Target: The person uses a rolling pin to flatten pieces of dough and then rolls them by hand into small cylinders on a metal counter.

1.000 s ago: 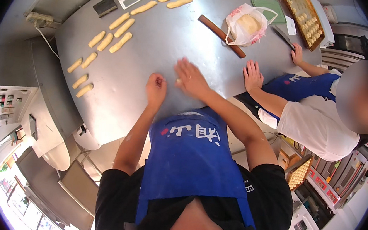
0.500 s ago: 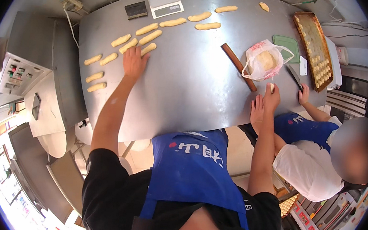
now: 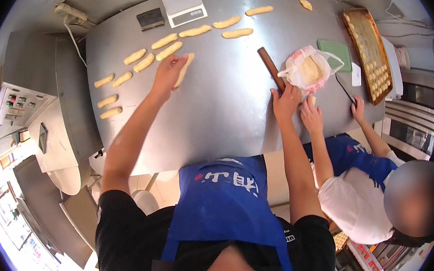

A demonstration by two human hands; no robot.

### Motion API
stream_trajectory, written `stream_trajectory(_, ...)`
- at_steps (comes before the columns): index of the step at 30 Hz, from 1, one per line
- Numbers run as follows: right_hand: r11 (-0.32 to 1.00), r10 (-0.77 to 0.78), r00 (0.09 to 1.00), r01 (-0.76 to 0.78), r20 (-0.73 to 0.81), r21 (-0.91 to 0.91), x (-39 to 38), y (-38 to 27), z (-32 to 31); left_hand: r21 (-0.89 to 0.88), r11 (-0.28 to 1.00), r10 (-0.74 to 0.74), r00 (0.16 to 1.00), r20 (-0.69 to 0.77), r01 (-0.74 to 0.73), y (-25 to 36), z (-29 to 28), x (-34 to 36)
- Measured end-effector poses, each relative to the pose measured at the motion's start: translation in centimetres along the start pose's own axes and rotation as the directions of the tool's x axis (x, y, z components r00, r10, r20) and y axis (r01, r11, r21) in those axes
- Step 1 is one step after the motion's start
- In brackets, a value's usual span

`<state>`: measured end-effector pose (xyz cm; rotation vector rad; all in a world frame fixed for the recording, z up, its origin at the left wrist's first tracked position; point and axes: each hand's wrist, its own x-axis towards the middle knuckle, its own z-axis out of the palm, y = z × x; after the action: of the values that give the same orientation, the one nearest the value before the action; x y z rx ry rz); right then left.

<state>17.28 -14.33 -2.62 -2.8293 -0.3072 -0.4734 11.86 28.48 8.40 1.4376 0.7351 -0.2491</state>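
Note:
My left hand (image 3: 168, 76) is closed on a pale dough strip (image 3: 184, 70), pinching it between thumb and fingers; the strip hangs nearly upright over the steel table. My right hand (image 3: 285, 106) has its fingers and thumb around the near end of a brown wooden rolling pin (image 3: 270, 67), covering that end. To the left of and beyond my left hand, several dough strips (image 3: 169, 51) lie in a loose, bent row. Just beyond my right hand sits a white plastic bag (image 3: 297, 73) with a lump of dough (image 3: 311, 70) in it.
At my right, a co-worker's hand (image 3: 312, 118) touches a small dough piece (image 3: 311, 100); their other hand (image 3: 357, 108) holds a knife (image 3: 345, 88). Farther off are a green board (image 3: 336, 49), a baking tray (image 3: 354, 33) of dough pieces, a scale (image 3: 179, 0) and a dark block (image 3: 149, 19).
My left hand has picked up a dough strip from the table. My right hand, which was pinching a small pale piece beside the co-worker's hand, has moved left onto the rolling pin.

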Motion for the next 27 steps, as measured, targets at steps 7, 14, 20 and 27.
stream_trajectory(7, 0.978, 0.084, 0.994, -0.095, 0.068, 0.188, -1.4, -2.8, 1.3, 0.213, 0.968, 0.150, 0.986, -0.073, -0.132, -14.5, 11.6, -4.5)
stream_trajectory(14, 0.976, 0.130, 0.984, -0.149, 0.120, 0.161, -5.7, -3.4, -0.4, 0.757, 0.628, 0.282, 0.959, -0.008, -0.178, -13.0, 14.4, -10.0)
stream_trajectory(20, 0.969, 0.180, 0.976, -0.198, 0.125, 0.147, -5.5, -5.0, -0.3, 0.846, 0.156, 0.615, 0.720, 0.321, -0.510, -17.2, 17.8, -4.3)
stream_trajectory(27, 0.947, 0.022, 0.980, -0.084, 0.200, 0.310, -5.8, -6.7, -2.7, 0.675, 0.448, 0.773, 0.634, 0.037, -0.586, -14.7, 13.0, -4.1)
